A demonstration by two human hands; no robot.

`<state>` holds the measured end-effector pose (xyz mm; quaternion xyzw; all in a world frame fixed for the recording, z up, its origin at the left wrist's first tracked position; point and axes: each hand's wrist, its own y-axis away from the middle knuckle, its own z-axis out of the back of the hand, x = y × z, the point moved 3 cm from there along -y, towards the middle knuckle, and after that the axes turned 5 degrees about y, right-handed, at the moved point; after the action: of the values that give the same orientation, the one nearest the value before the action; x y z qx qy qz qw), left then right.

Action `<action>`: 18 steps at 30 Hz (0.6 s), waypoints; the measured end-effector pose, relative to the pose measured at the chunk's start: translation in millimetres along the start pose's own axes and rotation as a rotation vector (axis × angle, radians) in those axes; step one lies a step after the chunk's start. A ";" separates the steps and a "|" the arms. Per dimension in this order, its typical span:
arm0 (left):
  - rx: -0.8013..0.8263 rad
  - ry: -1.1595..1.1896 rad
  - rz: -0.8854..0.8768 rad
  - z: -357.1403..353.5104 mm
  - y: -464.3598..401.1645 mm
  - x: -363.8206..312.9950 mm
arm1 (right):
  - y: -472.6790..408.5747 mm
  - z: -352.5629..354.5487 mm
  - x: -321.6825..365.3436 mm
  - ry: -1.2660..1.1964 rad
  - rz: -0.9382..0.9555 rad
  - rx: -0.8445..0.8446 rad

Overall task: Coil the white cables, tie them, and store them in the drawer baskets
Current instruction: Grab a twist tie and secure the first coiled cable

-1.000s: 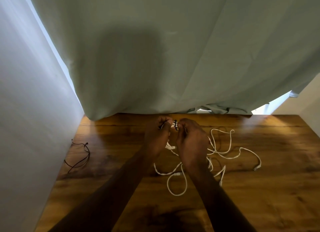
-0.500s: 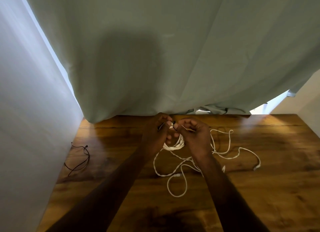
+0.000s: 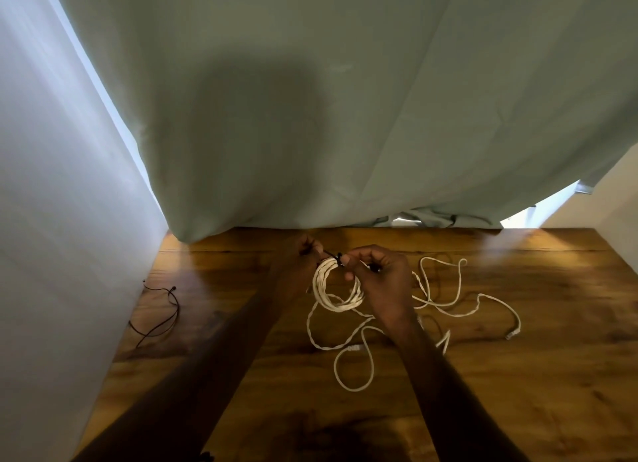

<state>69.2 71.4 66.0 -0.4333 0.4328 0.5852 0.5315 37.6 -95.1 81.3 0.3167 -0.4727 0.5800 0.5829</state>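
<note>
1. Currently we see a coiled white cable held just above the tabletop, near its far edge, at mid-width.
2. Left hand: fingers curled, pinching one end of a thin black tie at the top of the coil.
3. Right hand: fingers curled, pinching the tie's other end; it hides the coil's right side.
4. We cannot make out whether the tie is knotted; it is small and dark.
5. Loose white cables sprawl on the tabletop to the right of and nearer than the coil, partly hidden under the right forearm.
6. Black cord lies by the left edge.
7. Grey-green curtain overhangs the far edge and hides what is beyond.
</note>
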 end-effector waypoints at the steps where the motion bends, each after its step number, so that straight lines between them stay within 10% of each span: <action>1: -0.009 0.023 0.028 1.3 -0.1 3.2 | 0.2 -1.8 -1.1 0.004 -0.006 0.006; 18: 0.163 -0.074 0.113 28.6 -4.1 58.2 | -7.8 -25.3 -42.9 0.370 -0.162 0.211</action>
<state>68.4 113.7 16.7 -0.3415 0.4828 0.5928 0.5467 55.0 -89.1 34.4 0.3011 -0.2677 0.6255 0.6681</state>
